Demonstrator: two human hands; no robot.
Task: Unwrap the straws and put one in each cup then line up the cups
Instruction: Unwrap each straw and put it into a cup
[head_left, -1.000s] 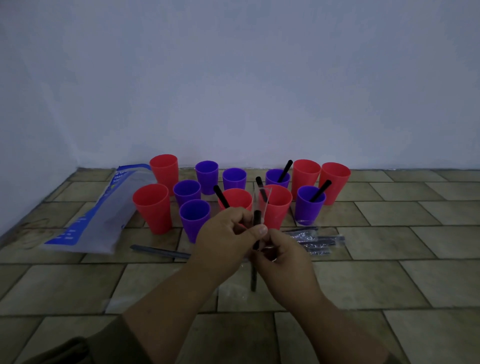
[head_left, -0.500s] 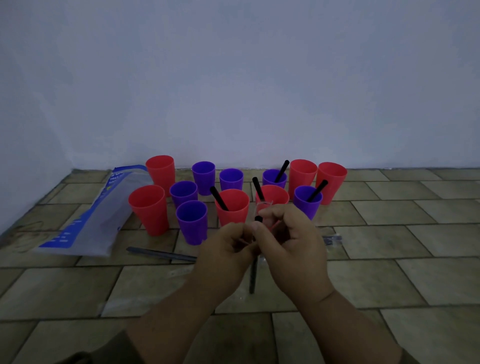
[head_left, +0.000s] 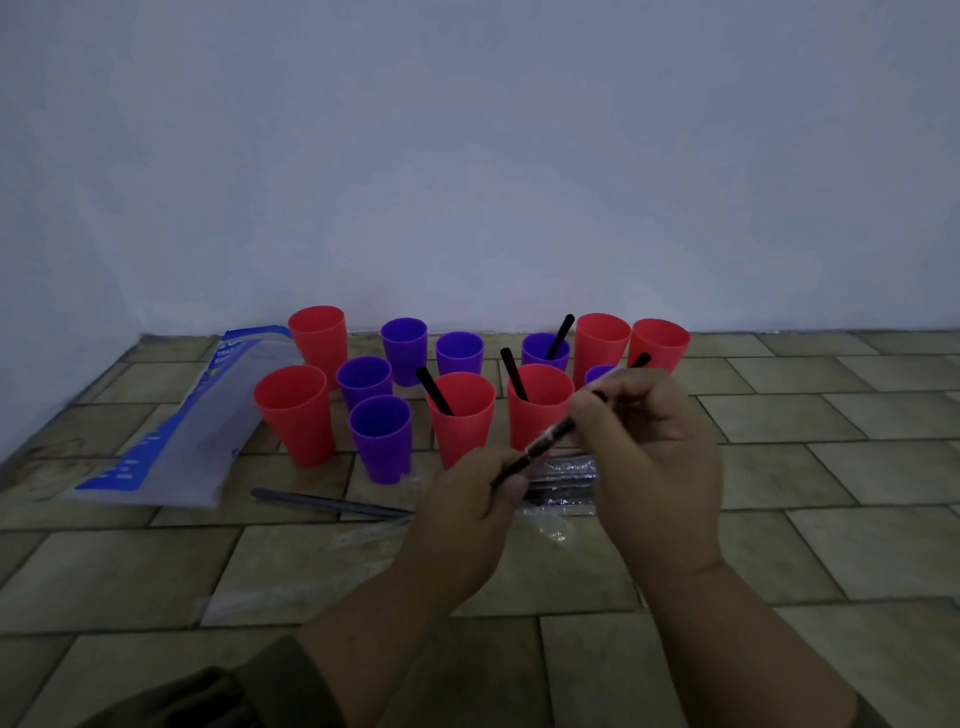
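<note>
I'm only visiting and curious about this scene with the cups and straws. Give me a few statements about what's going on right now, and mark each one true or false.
1. The left hand and the right hand hold one dark straw between them. True.
2. Every cup already has a straw in it. False: only four cups show a straw. The front purple cup, for one, has none.
3. A blue and white bag lies to the left of the cups. True.
4. The cups stand on a wooden table. False: they stand on a tiled floor.
5. All the cups are red. False: some are red and some are purple.
</note>
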